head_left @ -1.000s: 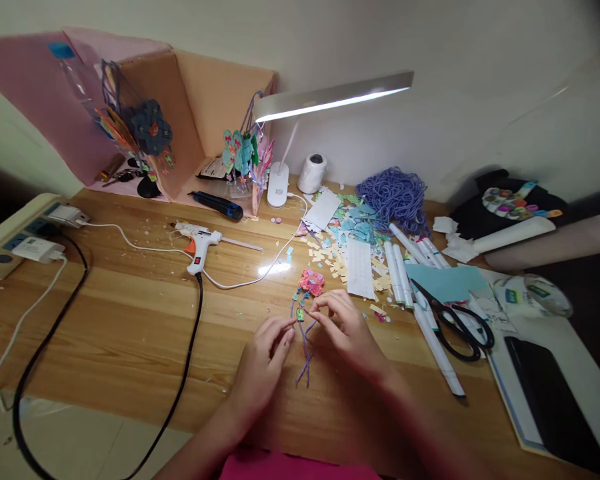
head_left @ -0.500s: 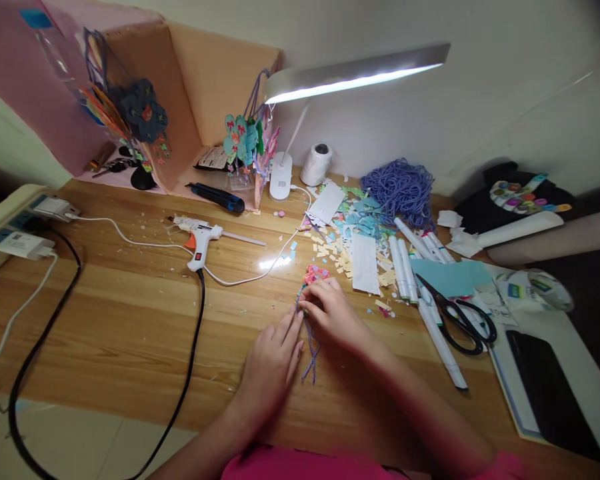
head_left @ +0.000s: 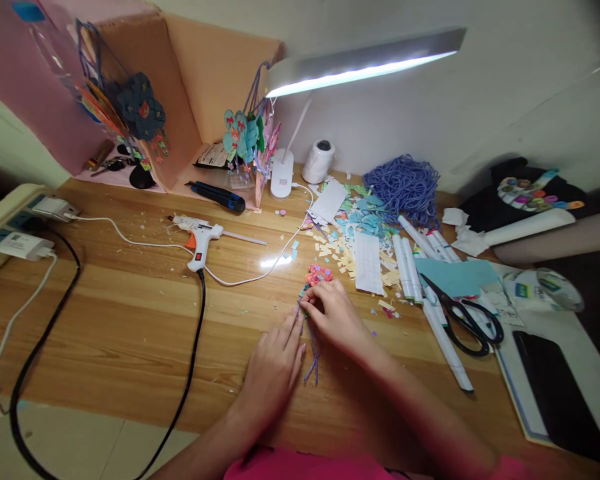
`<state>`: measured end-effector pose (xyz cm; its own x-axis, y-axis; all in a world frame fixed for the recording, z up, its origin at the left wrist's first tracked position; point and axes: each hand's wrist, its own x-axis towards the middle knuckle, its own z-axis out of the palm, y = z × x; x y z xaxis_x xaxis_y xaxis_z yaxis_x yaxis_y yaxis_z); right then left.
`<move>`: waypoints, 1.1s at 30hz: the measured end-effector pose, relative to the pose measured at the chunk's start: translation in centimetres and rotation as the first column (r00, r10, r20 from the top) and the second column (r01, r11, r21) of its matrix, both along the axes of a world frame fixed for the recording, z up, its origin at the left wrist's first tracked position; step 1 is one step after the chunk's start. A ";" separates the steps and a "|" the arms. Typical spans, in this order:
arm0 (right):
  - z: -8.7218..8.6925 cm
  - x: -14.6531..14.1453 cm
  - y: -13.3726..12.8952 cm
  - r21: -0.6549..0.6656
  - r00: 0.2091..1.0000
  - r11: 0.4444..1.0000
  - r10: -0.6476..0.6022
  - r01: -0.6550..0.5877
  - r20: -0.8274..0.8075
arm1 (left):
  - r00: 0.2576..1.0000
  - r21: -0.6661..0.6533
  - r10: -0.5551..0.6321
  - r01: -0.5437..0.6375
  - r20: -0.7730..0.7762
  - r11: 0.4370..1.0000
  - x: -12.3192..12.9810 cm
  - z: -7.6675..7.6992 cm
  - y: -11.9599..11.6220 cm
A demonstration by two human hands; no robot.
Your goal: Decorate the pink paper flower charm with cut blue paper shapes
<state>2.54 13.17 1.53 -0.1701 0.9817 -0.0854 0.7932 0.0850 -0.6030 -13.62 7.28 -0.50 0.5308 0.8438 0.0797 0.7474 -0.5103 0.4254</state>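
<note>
A small pink-red paper flower (head_left: 320, 274) lies on the wooden table, with bits of blue and green trim below it. Purple cord (head_left: 313, 367) hangs from this ornament toward me, its two ends crossing on the wood. My right hand (head_left: 336, 313) is closed in a pinch of thumb and forefinger on the cord just under the flower. Beside it, my left hand (head_left: 275, 353) lies low with fingers stretched out, their tips touching the cord. The pinched spot is partly hidden by my fingers.
A glue gun (head_left: 200, 243) with its black cable lies left. Paper scraps (head_left: 365, 217), markers (head_left: 407, 267), scissors (head_left: 470, 323) and a purple cord heap (head_left: 403, 190) spread to the right. A lit lamp (head_left: 365, 63) hangs over the back; a box cutter (head_left: 215, 195) lies beneath the shelf.
The view has shifted slightly. Both hands stay at the ornament in nearly the same pose, the left fingertips still against the cord.
</note>
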 end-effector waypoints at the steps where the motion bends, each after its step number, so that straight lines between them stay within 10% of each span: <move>1: 0.1 -0.1 -0.1 -0.002 1.000 1.000 -0.014 0.014 0.005 | 1.000 0.003 -0.001 0.001 -0.009 1.000 0.0 0.0 0.0; 33: -0.2 -1.3 -0.3 0.136 0.998 0.989 -0.058 0.056 0.006 | 0.997 0.084 -0.007 0.014 -0.082 0.996 0.1 -0.2 -0.2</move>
